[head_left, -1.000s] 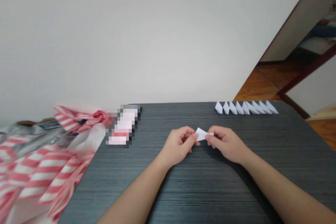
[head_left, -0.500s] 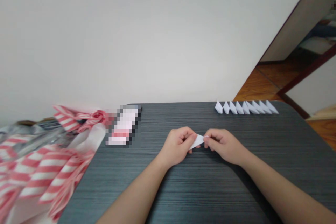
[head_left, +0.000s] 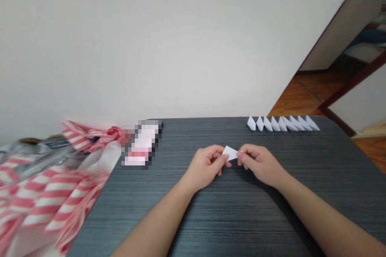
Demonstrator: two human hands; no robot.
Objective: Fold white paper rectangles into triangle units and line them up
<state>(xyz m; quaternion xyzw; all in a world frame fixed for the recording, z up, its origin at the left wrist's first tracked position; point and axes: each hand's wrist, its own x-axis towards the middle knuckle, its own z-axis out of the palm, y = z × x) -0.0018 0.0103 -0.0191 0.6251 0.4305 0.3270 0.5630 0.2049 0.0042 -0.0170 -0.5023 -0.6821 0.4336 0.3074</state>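
Pinching seemingly folded white paper [head_left: 230, 153], the left hand [head_left: 206, 165] and right hand [head_left: 259, 164] clamp on it.

Bright even light, soft shadow beneath right hand [head_left: 261, 164], warped edges.

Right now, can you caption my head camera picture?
Left hand and right hand pinch a white paper scrap over a dark table, folded papers lined up beyond.
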